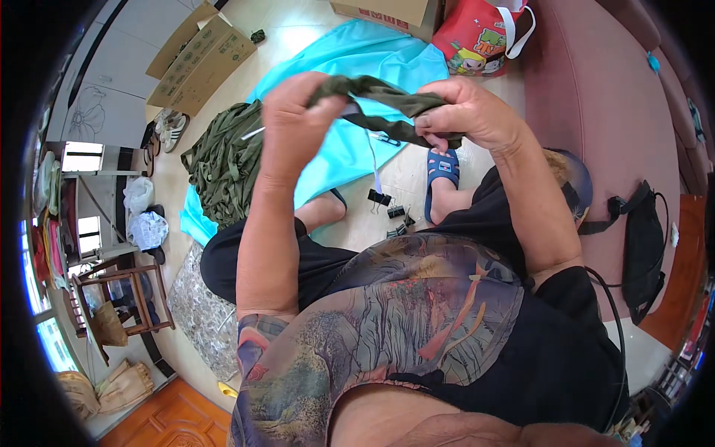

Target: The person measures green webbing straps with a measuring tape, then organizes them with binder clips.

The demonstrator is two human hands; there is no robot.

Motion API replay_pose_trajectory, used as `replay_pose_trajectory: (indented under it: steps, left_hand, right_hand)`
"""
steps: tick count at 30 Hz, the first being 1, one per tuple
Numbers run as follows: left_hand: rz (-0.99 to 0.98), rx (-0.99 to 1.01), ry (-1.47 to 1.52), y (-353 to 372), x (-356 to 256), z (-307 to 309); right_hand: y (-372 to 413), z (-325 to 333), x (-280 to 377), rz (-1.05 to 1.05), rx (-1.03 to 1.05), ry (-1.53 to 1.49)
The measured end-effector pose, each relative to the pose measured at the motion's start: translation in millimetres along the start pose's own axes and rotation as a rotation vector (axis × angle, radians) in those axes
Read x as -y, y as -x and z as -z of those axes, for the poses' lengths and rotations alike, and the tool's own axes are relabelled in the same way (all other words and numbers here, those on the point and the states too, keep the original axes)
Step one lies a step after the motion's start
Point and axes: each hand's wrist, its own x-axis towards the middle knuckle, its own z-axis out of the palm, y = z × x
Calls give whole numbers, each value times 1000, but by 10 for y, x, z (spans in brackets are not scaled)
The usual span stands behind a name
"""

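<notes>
An olive-green fabric strap (pixel 383 95) is stretched in a loop between my two hands above the turquoise cloth (pixel 328 167). My left hand (pixel 298 112) is closed around one end of it. At the other end, the thumb and fingers of my right hand (pixel 465 115) pinch the strap. Beside my left forearm lies a heap of similar olive-green straps (pixel 227 167), partly hidden by that arm. Below the loop, several black binder clips (pixel 380 197) rest on the floor. A small dark object on the cloth under the strap is too covered to name.
An open cardboard box (pixel 197 71) stands at the upper left, near some shoes (pixel 175 130). A red bag (pixel 480 37) sits by the mauve sofa (pixel 551 82) at the upper right. A wooden stool (pixel 130 294) is on the left. My blue slipper (pixel 443 167) is close to the clips.
</notes>
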Motion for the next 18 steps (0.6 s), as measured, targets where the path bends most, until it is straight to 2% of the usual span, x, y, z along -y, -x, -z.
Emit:
replay_pose_trajectory:
  steps: [2,6,8,10,12,13,14,16,18]
  left_hand:
    - [216,-116,200,11,61,89]
    - [345,-372,405,-73,148,121]
    - [400,-418,490,-90,181,113]
    - [433,-445,573,-73,311,101]
    - [570,-253,463,-14,192,-39]
    - [530,-180,413,43,246,-231]
    - [321,54,58,110,278,-282]
    - [412,356,-23,184,145,-368]
    - [523,444,169,225,65,-350]
  right_hand:
    - [63,7,-13,36,-21,-42]
    - [106,-53,-107,109,66,-98]
    - [109,-129,-214,104,154,-177]
    - [138,-195,-392,3,217,-286]
    - [64,-276,-588,-86,166,-326]
    - [35,-214,-626,-168,198,-292]
    - [3,-189,-647,-126,145,-261]
    - [-45,-193,-674,-57,34,-205]
    - [-129,-148,-670,-22,-51,-68]
